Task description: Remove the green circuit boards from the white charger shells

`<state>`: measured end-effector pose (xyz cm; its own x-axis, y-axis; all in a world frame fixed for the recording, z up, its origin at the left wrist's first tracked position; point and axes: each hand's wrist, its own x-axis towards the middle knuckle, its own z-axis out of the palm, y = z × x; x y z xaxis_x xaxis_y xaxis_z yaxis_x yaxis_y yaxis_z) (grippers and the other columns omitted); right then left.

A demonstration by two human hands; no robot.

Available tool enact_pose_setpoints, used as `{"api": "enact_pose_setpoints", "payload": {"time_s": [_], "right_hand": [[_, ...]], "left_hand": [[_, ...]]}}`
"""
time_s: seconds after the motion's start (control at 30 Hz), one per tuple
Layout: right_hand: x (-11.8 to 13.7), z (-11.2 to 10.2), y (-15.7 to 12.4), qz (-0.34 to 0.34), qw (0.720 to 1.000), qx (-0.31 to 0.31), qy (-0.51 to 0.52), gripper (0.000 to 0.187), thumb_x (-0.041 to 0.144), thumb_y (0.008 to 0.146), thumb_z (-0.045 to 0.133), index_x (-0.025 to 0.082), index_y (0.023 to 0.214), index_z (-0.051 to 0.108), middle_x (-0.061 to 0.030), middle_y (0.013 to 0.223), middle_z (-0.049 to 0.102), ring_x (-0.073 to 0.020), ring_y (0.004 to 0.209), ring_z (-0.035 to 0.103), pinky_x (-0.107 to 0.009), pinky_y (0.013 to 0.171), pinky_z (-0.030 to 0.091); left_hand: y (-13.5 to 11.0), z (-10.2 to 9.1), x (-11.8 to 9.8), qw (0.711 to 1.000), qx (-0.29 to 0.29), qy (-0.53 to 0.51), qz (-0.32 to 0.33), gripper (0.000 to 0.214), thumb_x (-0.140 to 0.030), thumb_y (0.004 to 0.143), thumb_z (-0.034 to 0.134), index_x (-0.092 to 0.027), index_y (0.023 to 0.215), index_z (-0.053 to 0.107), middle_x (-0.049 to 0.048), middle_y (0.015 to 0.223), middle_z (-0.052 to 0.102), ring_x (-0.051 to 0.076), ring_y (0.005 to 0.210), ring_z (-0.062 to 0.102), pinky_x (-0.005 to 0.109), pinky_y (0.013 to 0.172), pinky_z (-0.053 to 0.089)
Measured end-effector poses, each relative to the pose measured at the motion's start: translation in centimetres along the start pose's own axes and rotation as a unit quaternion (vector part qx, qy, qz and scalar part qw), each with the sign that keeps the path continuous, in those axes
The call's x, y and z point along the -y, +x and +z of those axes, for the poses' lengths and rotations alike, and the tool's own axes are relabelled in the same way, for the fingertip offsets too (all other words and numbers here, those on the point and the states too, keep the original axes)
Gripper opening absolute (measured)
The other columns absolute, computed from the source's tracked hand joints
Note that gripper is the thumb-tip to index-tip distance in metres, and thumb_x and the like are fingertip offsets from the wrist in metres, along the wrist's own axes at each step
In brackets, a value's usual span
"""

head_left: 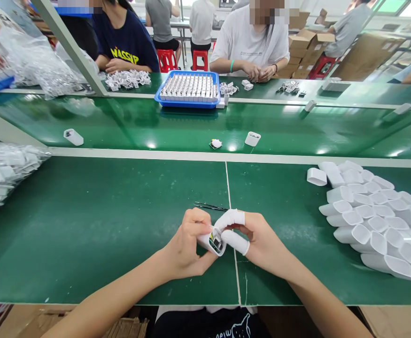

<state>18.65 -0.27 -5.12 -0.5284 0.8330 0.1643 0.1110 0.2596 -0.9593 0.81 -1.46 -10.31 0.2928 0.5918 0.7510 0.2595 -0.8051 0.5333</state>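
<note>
Between my hands is a white plastic casing point(204, 241), its open end turned toward me with a green circuit board point(215, 242) showing inside. My left hand point(190, 244) is wrapped round the casing. On my right hand point(254, 234), the thumb and forefinger wear white finger covers and close on the casing's open end, at a small clear or greyish part point(218, 233) I cannot make out well. Just behind my hands, a pair of dark tweezers point(210, 206) lies on the green tabletop point(127, 225).
White empty casings point(377, 211) stand massed at the right; bagged white parts point(4, 171) are piled at the left. Beyond the ledge, a green belt carries casings point(252, 139) and a small board point(215, 143). A blue tray point(187, 104) of parts sits farther back, near co-workers.
</note>
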Motion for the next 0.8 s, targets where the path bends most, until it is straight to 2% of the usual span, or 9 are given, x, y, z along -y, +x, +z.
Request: {"api": "enact_pose_setpoints", "payload": {"time_s": [0.1, 0.2, 0.3, 0.37, 0.47, 0.57, 0.67, 0.8], "right_hand": [[-0.1, -0.2, 0.1, 0.064, 0.995, 0.022, 0.080, 0.011, 0.031, 0.085, 0.068, 0.021, 0.089, 0.068, -0.0011, 0.085, 0.069, -0.0135, 0.077, 0.067, -0.029, 0.075, 0.059], [-0.6, -0.2, 0.2, 0.134, 0.977, 0.036, 0.160, 0.018, 0.036, 0.080, 0.074, 0.020, 0.084, 0.067, 0.0000, 0.081, 0.070, -0.0144, 0.076, 0.070, -0.030, 0.075, 0.060], [-0.9, -0.1, 0.3, 0.154, 0.971, 0.036, 0.180, 0.023, 0.040, 0.075, 0.078, 0.019, 0.078, 0.068, 0.0001, 0.075, 0.071, -0.0156, 0.072, 0.071, -0.030, 0.072, 0.060], [-1.0, 0.2, 0.3, 0.132, 0.978, 0.014, 0.159, 0.023, 0.040, 0.076, 0.077, 0.019, 0.075, 0.068, 0.0005, 0.072, 0.070, -0.0153, 0.068, 0.070, -0.030, 0.069, 0.059], [-1.0, 0.7, 0.3, 0.074, 0.994, -0.037, 0.074, 0.018, 0.035, 0.082, 0.070, 0.020, 0.072, 0.070, -0.0001, 0.070, 0.071, -0.0152, 0.066, 0.068, -0.029, 0.066, 0.058], [-0.8, 0.5, 0.4, 0.018, 0.999, -0.038, -0.027, 0.018, 0.021, 0.088, 0.058, 0.020, 0.076, 0.071, -0.0007, 0.072, 0.071, -0.0151, 0.068, 0.068, -0.027, 0.065, 0.056], [-0.5, 0.0, 0.3, -0.040, 0.993, -0.008, -0.114, 0.023, 0.010, 0.087, 0.051, 0.021, 0.084, 0.071, 0.0001, 0.074, 0.072, -0.0137, 0.065, 0.066, -0.025, 0.061, 0.053], [-0.6, -0.1, 0.0, -0.102, 0.977, -0.033, -0.187, 0.024, 0.007, 0.084, 0.051, 0.020, 0.093, 0.068, -0.0014, 0.080, 0.072, -0.0140, 0.067, 0.065, -0.025, 0.061, 0.051]], "left_hand": [[0.0, -0.1, 0.1, 1.000, -0.003, 0.003, -0.003, 0.051, -0.004, 0.072, 0.062, -0.022, 0.115, 0.040, 0.0030, 0.095, 0.048, 0.017, 0.080, 0.052, 0.032, 0.064, 0.050], [-0.2, -0.1, 0.1, 1.000, 0.005, 0.007, 0.011, 0.049, -0.005, 0.073, 0.061, -0.021, 0.114, 0.039, 0.0032, 0.095, 0.047, 0.017, 0.080, 0.053, 0.032, 0.063, 0.050], [-0.4, -0.1, 0.2, 0.999, 0.018, 0.029, 0.031, 0.047, -0.005, 0.073, 0.059, -0.020, 0.113, 0.040, 0.0031, 0.093, 0.047, 0.018, 0.080, 0.054, 0.033, 0.064, 0.050], [-0.4, -0.1, 0.3, 0.998, 0.020, 0.045, 0.035, 0.046, -0.004, 0.074, 0.058, -0.020, 0.113, 0.040, 0.0031, 0.093, 0.047, 0.017, 0.079, 0.054, 0.032, 0.064, 0.050], [-0.3, 0.1, 0.3, 0.997, 0.014, 0.068, 0.029, 0.046, -0.002, 0.075, 0.056, -0.020, 0.114, 0.041, 0.0041, 0.094, 0.048, 0.017, 0.079, 0.052, 0.031, 0.063, 0.049], [0.0, 0.1, 0.2, 0.996, 0.008, 0.086, 0.012, 0.047, -0.001, 0.074, 0.055, -0.019, 0.115, 0.040, 0.0050, 0.093, 0.048, 0.019, 0.081, 0.051, 0.033, 0.064, 0.050], [0.3, 0.0, -0.1, 0.996, 0.009, 0.090, 0.001, 0.047, -0.001, 0.073, 0.056, -0.019, 0.114, 0.039, 0.0054, 0.093, 0.048, 0.020, 0.085, 0.051, 0.033, 0.066, 0.050], [0.5, -0.2, -0.3, 0.996, 0.023, 0.089, -0.012, 0.048, 0.000, 0.071, 0.055, -0.017, 0.112, 0.039, 0.0061, 0.093, 0.047, 0.020, 0.085, 0.050, 0.031, 0.065, 0.050]]}}
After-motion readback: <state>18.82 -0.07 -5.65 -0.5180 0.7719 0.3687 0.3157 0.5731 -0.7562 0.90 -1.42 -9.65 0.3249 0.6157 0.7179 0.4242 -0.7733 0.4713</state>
